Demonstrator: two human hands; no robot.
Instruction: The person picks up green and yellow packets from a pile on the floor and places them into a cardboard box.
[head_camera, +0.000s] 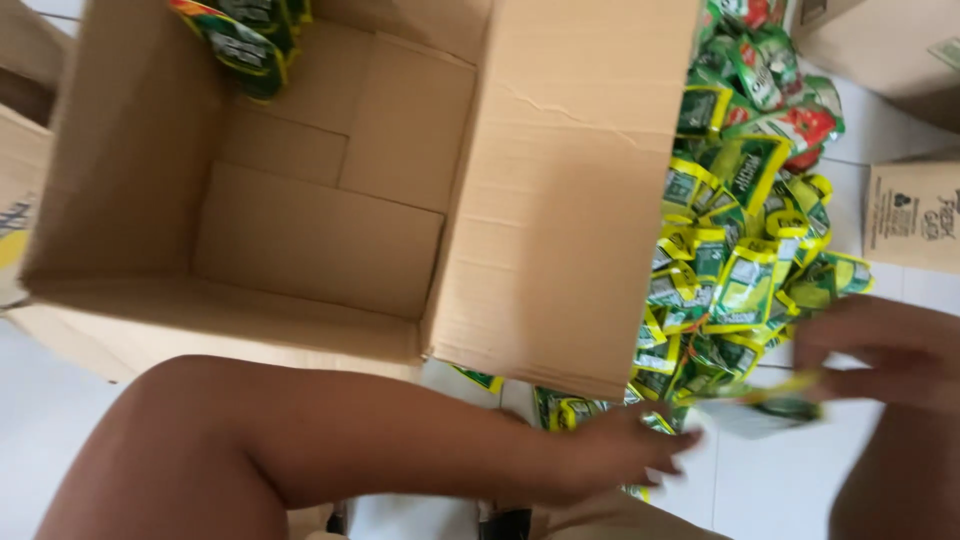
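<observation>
A big open cardboard box (300, 250) fills the middle, with a few green and yellow sachets (245, 40) in its far left corner. A heap of green and yellow sachets (735, 260) lies on the floor to its right. My left arm crosses below the box, and my left hand (620, 455) rests, blurred, on sachets at the heap's near edge. Whether it grips any is unclear. My right hand (880, 350) pinches one blurred sachet (770, 408) just above the floor, near my left fingertips.
The floor is white tile (780, 480). More cardboard boxes stand at the upper right (890, 50), the right (915, 215) and the far left (15, 200). The box's right flap (560, 200) stands up and hides part of the heap.
</observation>
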